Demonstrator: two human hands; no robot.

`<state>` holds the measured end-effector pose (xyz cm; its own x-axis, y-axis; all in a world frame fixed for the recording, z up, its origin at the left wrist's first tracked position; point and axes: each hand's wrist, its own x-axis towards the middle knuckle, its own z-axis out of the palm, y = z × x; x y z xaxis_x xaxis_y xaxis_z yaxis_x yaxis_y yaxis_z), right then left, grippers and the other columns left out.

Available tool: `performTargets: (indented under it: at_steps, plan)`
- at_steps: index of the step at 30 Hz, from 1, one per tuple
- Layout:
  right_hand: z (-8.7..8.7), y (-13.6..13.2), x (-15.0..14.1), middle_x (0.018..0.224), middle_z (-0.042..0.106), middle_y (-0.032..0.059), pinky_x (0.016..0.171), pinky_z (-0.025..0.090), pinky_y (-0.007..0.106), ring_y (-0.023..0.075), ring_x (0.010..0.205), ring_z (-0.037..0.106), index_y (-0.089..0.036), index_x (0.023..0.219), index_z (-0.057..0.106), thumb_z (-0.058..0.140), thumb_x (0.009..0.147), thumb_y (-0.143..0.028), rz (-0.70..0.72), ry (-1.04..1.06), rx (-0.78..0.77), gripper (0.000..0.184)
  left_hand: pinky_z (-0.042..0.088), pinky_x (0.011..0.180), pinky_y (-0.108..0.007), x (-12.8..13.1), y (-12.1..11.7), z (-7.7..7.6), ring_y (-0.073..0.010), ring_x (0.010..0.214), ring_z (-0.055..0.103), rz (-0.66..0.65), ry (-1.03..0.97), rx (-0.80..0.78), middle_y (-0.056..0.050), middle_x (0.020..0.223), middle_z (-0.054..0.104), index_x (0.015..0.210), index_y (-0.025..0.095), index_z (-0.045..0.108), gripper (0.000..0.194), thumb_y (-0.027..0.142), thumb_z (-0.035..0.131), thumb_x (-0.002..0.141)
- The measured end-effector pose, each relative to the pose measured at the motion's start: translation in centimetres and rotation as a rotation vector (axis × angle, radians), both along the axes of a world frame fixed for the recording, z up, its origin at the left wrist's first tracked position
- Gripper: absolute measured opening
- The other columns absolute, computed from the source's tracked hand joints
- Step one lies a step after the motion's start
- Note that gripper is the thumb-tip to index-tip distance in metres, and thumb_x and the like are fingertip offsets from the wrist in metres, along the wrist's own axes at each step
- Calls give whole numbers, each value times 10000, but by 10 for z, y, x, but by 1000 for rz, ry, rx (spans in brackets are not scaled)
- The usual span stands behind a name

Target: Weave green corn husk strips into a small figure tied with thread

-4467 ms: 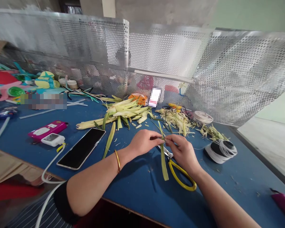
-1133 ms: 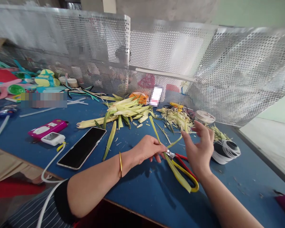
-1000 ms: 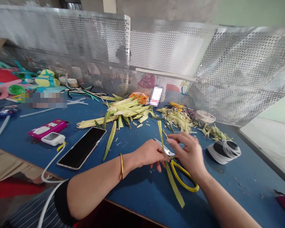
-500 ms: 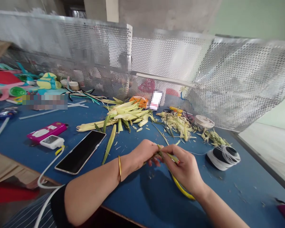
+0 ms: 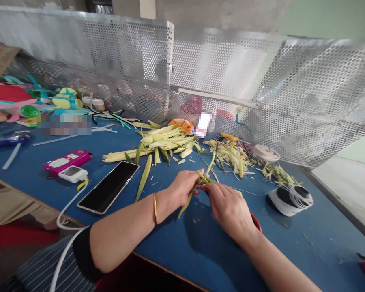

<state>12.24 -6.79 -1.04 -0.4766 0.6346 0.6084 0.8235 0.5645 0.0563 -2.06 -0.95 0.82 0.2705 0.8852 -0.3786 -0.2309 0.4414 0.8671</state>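
Now, bare left hand (image 5: 182,185): pinching narrow pale-green leaf strips (image 5: 185,207).
Leaf strips: crossed between both hands, one tail newly slanting below left fingers.
Bare right hand (image 5: 231,207): gripping strips, turned more palm-down than before.
Red scissor handle (image 5: 256,224): partly showing beside right wrist; yellow loop hidden since.
Black-and-white thread spool (image 5: 290,200): farther right.

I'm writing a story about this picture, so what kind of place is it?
Probably a craft workshop. A pile of pale green leaves and a spool of white string lie on the blue table, and the left hand and right hand hold a green strip.
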Motion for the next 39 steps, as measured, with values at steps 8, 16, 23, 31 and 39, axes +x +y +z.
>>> performTargets:
  at_steps: [8,16,23,31,39]
  plan:
    - [-8,4,-3,693,639,8,523,405,250,153,559,602,-204,900,508,397,962,-142,15,174,-198,142,358,431,-161,1,1,5,-63,487,533,2,-195,-120,-35,596,635,771,92,699,306,251,513,954]
    - [-7,2,-2,669,610,32,540,368,299,181,560,556,-180,847,542,440,942,-179,-110,-23,-15,140,548,624,-199,-1,10,-2,-104,601,644,33,-349,-147,-66,681,677,800,88,665,258,220,508,956]
    - [5,-3,-14,863,649,74,808,426,354,209,791,576,-142,1032,630,447,930,-81,122,-262,137,218,473,545,-199,6,-5,4,-101,552,595,-24,-273,-110,-59,647,659,733,100,655,284,240,525,942]
    - [7,0,4,854,689,52,787,436,345,196,813,626,-200,872,614,496,935,-192,-71,374,77,135,487,570,-196,8,-10,0,-89,554,596,-86,-165,9,-38,643,663,745,97,690,251,278,598,892]
    - [2,17,16,482,524,-47,418,344,251,122,386,449,-196,760,604,564,846,-465,-318,998,-654,286,537,633,-248,7,-11,0,-109,568,637,-173,-68,145,-75,707,706,755,99,721,177,207,616,848]
